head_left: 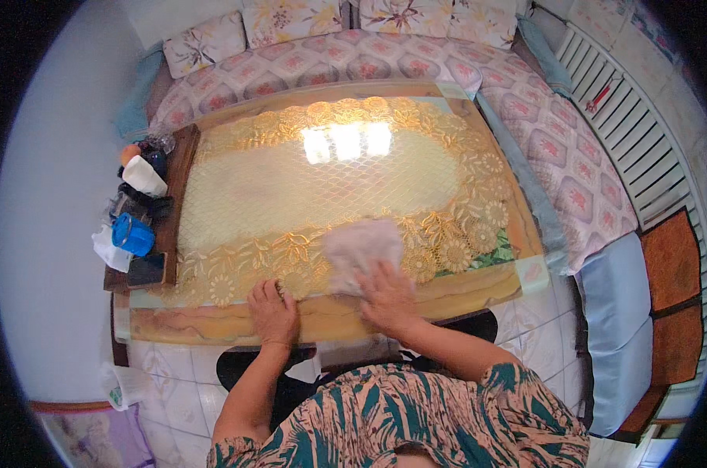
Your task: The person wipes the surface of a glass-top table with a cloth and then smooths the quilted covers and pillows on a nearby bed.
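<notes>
A pale pinkish-white cloth (363,248) lies bunched on the table (205,324), right of the middle of its near side. My right hand (388,299) presses down on its near part, the fingers laid over the fabric and slightly blurred. Close to the table's near edge, my left hand (274,313) rests on the surface with slightly bent fingers and holds nothing. Under both hands is a lacy gold flower-patterned cover (307,187) with a glossy sheen. Bright window reflections show on its far half.
A dark wooden tray (183,168) along the table's left side carries a blue cup (133,235), a white roll (144,176), a phone (147,270) and other small items. Patterned sofas (369,62) border the far and right sides. Black chair parts (240,366) stand beneath the near edge.
</notes>
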Motion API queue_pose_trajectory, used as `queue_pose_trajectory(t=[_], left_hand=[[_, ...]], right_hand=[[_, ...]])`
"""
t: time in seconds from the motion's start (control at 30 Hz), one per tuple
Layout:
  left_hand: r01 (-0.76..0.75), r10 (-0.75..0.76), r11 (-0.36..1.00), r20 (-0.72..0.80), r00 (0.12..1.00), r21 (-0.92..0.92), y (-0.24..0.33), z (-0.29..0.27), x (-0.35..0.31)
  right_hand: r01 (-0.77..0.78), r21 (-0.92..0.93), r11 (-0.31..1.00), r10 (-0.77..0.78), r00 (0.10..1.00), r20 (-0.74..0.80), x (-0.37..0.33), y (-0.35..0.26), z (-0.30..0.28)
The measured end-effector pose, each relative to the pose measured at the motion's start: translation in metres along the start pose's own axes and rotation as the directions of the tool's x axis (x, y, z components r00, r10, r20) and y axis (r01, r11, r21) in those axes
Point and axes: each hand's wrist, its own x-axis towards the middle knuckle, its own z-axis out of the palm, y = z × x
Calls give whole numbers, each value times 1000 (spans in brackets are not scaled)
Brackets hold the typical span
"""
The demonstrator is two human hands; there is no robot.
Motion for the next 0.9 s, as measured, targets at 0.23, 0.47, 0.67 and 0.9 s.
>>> queue_pose_trajectory(t=[0.23,0.47,0.67,0.9], left_hand=[[-15,30,992,116,993,-124,-27,-8,26],[-27,26,1000,-17,1000,-14,-32,-13,22],[36,-34,999,59,998,-35,-20,-22,23],[27,-25,999,58,998,-34,-25,-18,25]], right_hand=[[311,67,948,-309,950,-38,83,-29,24],[-45,-32,998,41,992,-115,131,33,4],[-177,-84,981,174,984,-42,163,59,-3],[-137,-151,979,116,984,-137,175,62,11]])
